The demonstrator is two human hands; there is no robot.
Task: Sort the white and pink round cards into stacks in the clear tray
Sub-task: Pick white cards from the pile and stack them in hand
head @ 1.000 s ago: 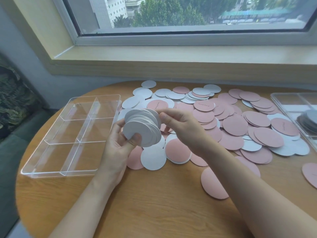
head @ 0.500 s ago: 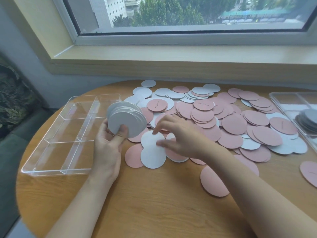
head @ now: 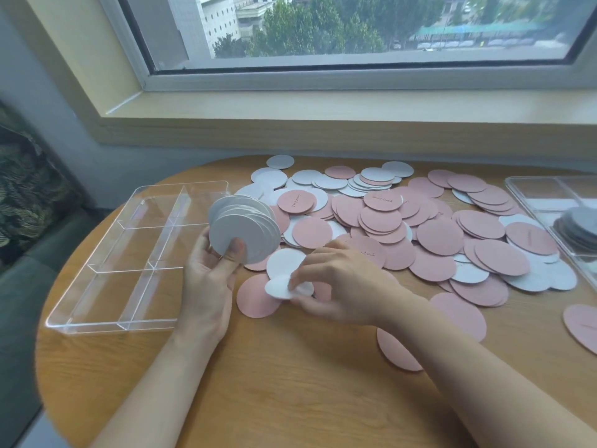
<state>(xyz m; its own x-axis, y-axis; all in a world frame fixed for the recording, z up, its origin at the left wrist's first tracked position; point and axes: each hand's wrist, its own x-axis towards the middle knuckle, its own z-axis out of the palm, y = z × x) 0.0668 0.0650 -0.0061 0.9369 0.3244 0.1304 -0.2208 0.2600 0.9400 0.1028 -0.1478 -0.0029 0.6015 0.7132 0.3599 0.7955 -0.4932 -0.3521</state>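
White round paper cards (head: pixel 245 232) are sitting fanned in the left hand (head: pixel 206 286), its grip clamped round them beside the clear plastic tray (head: pixel 106 266). The right hand (head: pixel 339 286) is apparently pinching another white card (head: pixel 281 287) off the wooden bench (head: pixel 290 383). That loose fan risks spilling if the thumb is slackening.

We noted the divided tray (head: pixel 106 253) at the table's (head: pixel 290 383) left, the loose cards (head: pixel 420 227) spread right of it, and a second tray (head: pixel 549 195) at the far right holding a stack (head: pixel 578 224).
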